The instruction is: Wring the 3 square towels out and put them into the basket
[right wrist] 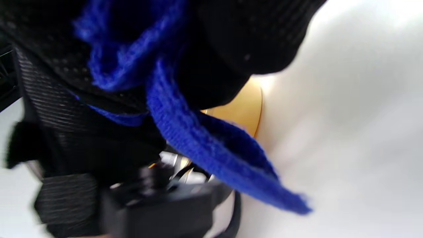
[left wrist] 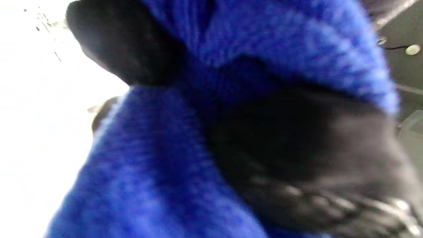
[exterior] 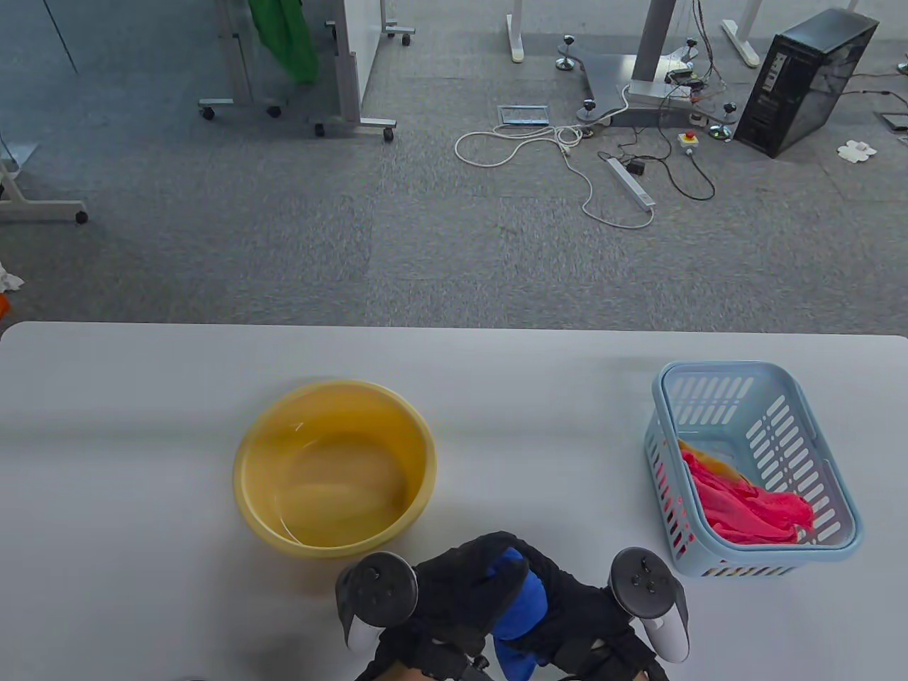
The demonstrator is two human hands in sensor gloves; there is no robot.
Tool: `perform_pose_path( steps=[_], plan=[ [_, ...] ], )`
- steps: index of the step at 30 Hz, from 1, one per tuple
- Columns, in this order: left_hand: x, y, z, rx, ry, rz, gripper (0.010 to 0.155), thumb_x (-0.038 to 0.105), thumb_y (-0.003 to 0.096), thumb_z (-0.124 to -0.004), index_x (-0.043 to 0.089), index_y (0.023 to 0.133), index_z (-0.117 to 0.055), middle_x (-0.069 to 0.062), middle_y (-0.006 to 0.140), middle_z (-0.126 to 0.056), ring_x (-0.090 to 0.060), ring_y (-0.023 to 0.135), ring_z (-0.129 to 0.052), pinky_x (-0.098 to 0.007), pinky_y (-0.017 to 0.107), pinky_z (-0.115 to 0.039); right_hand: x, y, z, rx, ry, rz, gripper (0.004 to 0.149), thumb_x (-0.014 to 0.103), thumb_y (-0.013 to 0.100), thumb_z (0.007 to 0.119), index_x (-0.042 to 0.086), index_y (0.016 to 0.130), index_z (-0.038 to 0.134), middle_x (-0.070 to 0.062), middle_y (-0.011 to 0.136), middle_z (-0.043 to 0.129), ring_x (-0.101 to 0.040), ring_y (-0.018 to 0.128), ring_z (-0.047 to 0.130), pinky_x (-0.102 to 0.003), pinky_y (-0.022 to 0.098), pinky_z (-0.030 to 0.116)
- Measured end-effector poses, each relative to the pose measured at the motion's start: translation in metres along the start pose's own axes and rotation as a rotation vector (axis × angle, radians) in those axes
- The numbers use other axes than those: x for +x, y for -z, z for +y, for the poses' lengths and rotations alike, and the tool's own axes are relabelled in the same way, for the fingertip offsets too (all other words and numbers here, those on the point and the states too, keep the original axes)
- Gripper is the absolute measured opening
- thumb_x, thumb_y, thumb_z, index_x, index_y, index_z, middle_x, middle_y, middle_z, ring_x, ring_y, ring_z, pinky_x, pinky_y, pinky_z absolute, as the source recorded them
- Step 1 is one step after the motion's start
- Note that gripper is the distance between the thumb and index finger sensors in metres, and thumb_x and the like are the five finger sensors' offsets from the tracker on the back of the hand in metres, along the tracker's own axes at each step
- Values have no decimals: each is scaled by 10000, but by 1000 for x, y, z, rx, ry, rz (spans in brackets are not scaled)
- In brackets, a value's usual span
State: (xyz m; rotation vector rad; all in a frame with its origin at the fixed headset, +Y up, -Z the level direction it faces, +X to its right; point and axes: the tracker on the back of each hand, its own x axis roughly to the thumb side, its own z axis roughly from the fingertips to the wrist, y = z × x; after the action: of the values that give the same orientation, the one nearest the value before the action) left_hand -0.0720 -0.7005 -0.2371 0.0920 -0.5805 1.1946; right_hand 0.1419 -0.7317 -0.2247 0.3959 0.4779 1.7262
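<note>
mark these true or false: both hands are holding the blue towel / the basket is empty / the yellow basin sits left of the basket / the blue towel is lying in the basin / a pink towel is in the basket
1. Both hands hold the blue towel: true. The left hand and right hand both grip it near the table's front edge.
2. The basket is empty: false. It holds towels.
3. The yellow basin sits left of the basket: true.
4. The blue towel is lying in the basin: false. It is bunched between the hands, outside the basin.
5. A pink towel is in the basket: true. An orange-yellow cloth shows beside it.
</note>
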Motion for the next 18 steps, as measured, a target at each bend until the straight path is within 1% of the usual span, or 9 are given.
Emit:
perform_pose_path(
  steps=[2, 5, 8, 12, 16, 18],
  plan=[
    [3, 1, 1, -9, 25, -24, 576, 597, 521, -820, 137, 866, -860, -214, 618, -951, -337, 153, -969, -299, 5, -818, -6, 3, 4, 76, 110, 26, 1008, 323, 378, 1093, 75, 1104, 438, -179, 742, 887, -240, 355, 1010, -234, 210, 911],
    [5, 1, 3, -9, 45, -46, 572, 596, 513, -829, 131, 844, -876, -204, 597, -964, -336, 135, -968, -300, -9, -813, -11, 5, 8, 117, 174, 33, 990, 328, 382, 1092, 58, 1094, 460, -167, 718, 901, -230, 338, 1011, -231, 199, 912],
    [7, 0, 6, -4, 57, -60, 564, 588, 518, -820, 128, 840, -881, -200, 593, -969, -339, 136, -967, -302, -10, -811, -11, 7, 11, 133, 190, 29, 962, 334, 379, 1093, 37, 1076, 499, -157, 704, 911, -225, 327, 1013, -229, 193, 913],
    [10, -1, 5, 3, 73, -100, 558, 584, 519, -816, 128, 834, -885, -198, 584, -974, -332, 123, -969, -303, -17, -811, -9, 9, 7, 167, 161, 26, 893, 348, 371, 1101, -3, 1014, 591, -143, 686, 930, -226, 313, 1019, -234, 187, 919],
    [13, -1, 2, 7, 87, -141, 562, 584, 513, -820, 122, 825, -891, -195, 572, -981, -328, 108, -969, -304, -23, -809, -8, 7, 3, 205, 151, 44, 854, 354, 367, 1105, -18, 975, 635, -144, 664, 942, -227, 294, 1021, -240, 173, 920],
    [14, -1, 1, 8, 90, -157, 561, 583, 512, -822, 122, 822, -894, -194, 570, -982, -328, 105, -969, -305, -25, -809, -8, 7, 2, 217, 139, 26, 845, 362, 367, 1104, -20, 965, 645, -138, 657, 946, -225, 287, 1020, -240, 171, 919]
  ],
)
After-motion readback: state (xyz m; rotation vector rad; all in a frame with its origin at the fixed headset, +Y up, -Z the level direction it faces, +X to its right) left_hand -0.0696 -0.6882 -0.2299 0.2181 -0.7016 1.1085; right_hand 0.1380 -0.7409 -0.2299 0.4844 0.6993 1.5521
